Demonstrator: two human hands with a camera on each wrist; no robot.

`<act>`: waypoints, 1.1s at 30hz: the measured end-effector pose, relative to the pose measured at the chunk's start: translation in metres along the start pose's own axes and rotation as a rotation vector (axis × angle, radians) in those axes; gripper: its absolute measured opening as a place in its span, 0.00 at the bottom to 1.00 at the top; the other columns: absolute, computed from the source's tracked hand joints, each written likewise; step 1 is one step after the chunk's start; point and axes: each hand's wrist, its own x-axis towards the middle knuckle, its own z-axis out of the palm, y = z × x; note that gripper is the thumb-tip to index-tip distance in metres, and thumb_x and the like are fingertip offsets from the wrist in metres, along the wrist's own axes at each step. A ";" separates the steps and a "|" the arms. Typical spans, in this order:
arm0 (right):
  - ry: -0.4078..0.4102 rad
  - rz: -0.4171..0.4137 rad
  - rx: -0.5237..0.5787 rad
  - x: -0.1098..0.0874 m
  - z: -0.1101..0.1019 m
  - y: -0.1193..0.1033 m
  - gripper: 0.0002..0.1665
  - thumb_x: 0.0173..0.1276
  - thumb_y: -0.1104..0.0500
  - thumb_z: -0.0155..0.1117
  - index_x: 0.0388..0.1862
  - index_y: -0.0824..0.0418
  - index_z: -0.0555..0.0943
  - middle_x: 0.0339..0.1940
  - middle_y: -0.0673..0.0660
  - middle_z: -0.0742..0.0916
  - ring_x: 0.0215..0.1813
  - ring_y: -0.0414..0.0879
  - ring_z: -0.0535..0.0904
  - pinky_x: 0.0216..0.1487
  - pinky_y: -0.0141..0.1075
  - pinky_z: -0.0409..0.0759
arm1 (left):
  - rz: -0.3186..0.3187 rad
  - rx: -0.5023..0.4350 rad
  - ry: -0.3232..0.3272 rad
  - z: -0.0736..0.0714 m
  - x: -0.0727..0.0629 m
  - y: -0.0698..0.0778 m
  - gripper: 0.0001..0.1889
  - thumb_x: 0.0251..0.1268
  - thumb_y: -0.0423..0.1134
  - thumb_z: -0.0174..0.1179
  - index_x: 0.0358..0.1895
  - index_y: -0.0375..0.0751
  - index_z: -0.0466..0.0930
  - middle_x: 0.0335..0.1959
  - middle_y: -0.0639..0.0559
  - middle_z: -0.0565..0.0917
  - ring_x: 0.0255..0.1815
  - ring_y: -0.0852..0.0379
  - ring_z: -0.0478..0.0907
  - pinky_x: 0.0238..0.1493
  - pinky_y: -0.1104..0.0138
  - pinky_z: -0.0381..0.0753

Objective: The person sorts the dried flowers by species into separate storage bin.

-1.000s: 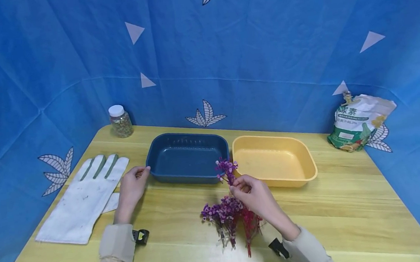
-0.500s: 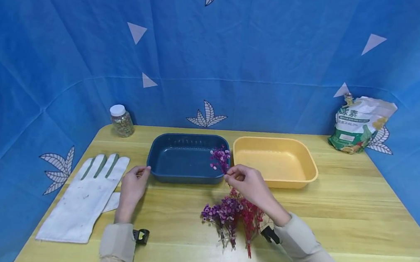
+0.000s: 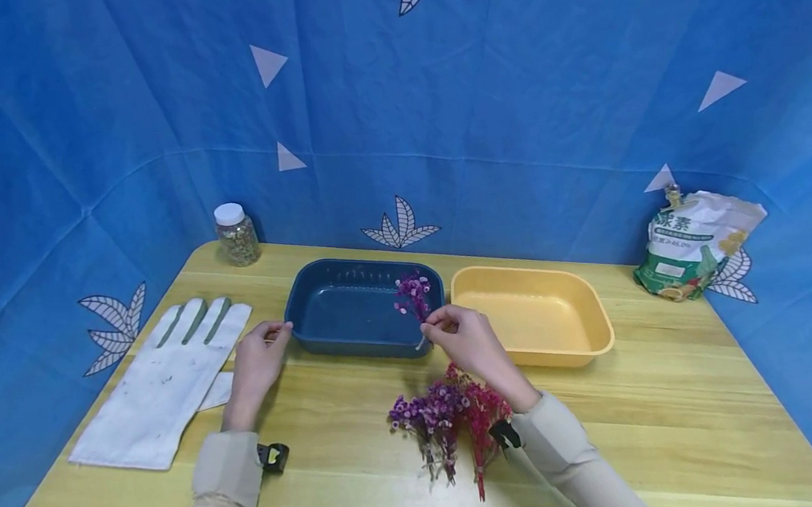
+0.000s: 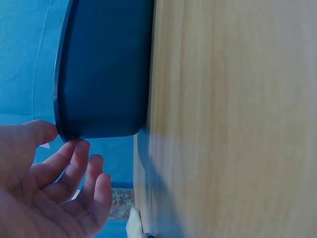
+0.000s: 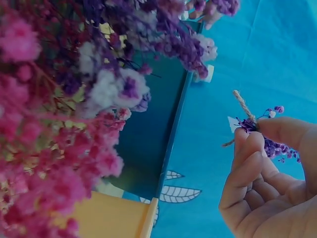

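My right hand pinches the stems of a small purple dried flower bunch over the right front of the dark blue basin. In the right wrist view, thumb and fingers grip this bunch near a twine tie. At the basin's left front corner, my left hand pinches the rim between thumb and fingers, as the left wrist view shows too. More purple flowers lie on the table below my right hand, beside a red bunch that my right forearm partly covers.
A yellow basin stands right of the blue one. White work gloves lie at the left. A jar with a white lid stands at the back left, a printed bag at the back right. Blue cloth hangs behind.
My right hand has carried the purple flower bunch left and away from me, from the gap between the basins to over the blue basin. My left hand stays at the rim.
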 end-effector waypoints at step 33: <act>-0.029 0.042 -0.119 0.052 0.035 0.003 0.07 0.65 0.58 0.65 0.33 0.63 0.82 0.28 0.55 0.84 0.25 0.44 0.72 0.26 0.31 0.69 | -0.014 -0.014 -0.009 0.000 0.002 -0.003 0.21 0.73 0.46 0.49 0.51 0.28 0.77 0.45 0.34 0.81 0.47 0.42 0.77 0.47 0.53 0.76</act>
